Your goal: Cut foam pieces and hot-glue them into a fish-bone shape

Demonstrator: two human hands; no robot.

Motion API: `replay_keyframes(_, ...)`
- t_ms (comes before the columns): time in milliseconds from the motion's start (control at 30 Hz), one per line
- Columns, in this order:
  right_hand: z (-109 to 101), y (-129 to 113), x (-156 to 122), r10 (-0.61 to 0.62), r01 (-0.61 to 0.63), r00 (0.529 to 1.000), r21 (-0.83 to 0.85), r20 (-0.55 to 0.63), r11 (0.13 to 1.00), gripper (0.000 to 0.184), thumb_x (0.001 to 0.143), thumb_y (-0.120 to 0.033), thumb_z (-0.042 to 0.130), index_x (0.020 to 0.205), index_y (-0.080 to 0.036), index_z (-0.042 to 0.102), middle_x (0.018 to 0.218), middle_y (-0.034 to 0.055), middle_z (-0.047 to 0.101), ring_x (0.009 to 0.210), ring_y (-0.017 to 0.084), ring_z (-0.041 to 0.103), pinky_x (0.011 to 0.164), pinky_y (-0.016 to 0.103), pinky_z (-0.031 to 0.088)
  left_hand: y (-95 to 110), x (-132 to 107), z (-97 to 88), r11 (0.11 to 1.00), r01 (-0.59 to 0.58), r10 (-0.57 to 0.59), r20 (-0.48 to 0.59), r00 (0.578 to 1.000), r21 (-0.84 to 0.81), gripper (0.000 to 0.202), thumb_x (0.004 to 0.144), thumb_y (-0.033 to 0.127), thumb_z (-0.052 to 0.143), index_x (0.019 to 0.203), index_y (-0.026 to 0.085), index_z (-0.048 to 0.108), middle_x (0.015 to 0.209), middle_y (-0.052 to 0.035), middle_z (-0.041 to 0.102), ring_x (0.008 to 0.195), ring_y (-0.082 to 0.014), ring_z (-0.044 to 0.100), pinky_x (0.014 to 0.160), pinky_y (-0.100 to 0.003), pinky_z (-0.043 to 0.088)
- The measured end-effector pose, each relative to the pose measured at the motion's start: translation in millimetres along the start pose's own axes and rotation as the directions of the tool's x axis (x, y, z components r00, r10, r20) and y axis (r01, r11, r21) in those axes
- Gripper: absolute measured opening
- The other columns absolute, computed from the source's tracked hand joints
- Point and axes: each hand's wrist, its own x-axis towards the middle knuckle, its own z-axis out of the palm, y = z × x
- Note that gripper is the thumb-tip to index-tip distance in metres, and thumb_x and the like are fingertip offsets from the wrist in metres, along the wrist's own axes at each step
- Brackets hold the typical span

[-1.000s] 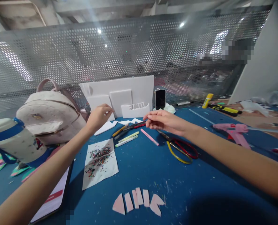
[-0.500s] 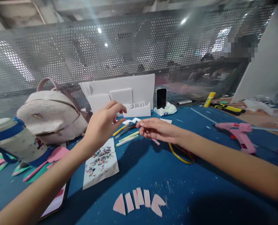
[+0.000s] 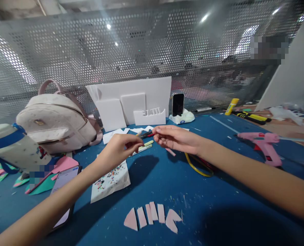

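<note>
Scissors point(image 3: 202, 175) partly behind right hand point(image 3: 176, 139)

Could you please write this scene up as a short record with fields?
Left hand: fingers bent, nearest the pale green markers; anything held unclear
Right hand: thumb close to fingers; anything held unclear
Front: six pale pink pieces in a row on the blue table
Left side: backpack, bottle, paper with colourful bits
Right side: pink glue gun, yellow glue stick
Back: standing white boards, upright phone
</note>
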Motion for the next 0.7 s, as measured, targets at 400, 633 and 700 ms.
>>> replay_keyframes(400, 1.1, 45.5, -80.2, 0.084, -0.111, 0.992, -0.328, -0.096, 0.938, 0.025, 0.088, -0.04, 0.073, 0.091, -0.016, 0.078, 0.08, 0.0072, 0.076, 0.059, 0.011, 0.064, 0.05, 0.021, 0.044, 2.6, -102.9, 23.5, 0.998, -0.025, 0.016, -0.17, 0.985, -0.054, 0.015, 0.094, 0.018, 0.066, 0.098, 0.03, 0.074, 0.089, 0.0081, 0.08, 0.076, -0.0067, 0.076, 0.073, -0.01, 0.056)
replay_keyframes(633, 5.2, 71.8, -102.4, 0.102, -0.145, 0.988, -0.474, -0.114, 0.869, 0.019, 0.084, -0.038, 0.078, 0.083, -0.019, 0.077, 0.078, 0.005, 0.074, 0.064, 0.013, 0.066, 0.061, 0.024, 0.049, 1.4, -136.0, 34.1, 0.985, -0.106, 0.128, -0.164, 0.978, 0.137, 0.009, 0.098, 0.02, 0.062, 0.099, 0.024, 0.07, 0.09, 0.0004, 0.075, 0.078, -0.0123, 0.07, 0.078, -0.023, 0.056)
replay_keyframes(700, 4.7, 77.8, -108.3, 0.049, -0.081, 0.996, -0.572, -0.072, 0.816, 0.017, 0.086, -0.037, 0.076, 0.083, -0.02, 0.075, 0.079, 0.0035, 0.073, 0.067, 0.013, 0.064, 0.062, 0.025, 0.048, 0.9, -145.1, 38.1, 0.977, -0.11, 0.136, -0.139, 0.981, 0.181, 0.014, 0.1, 0.019, 0.057, 0.1, 0.023, 0.071, 0.089, -0.0019, 0.073, 0.076, -0.0141, 0.065, 0.072, -0.026, 0.054)
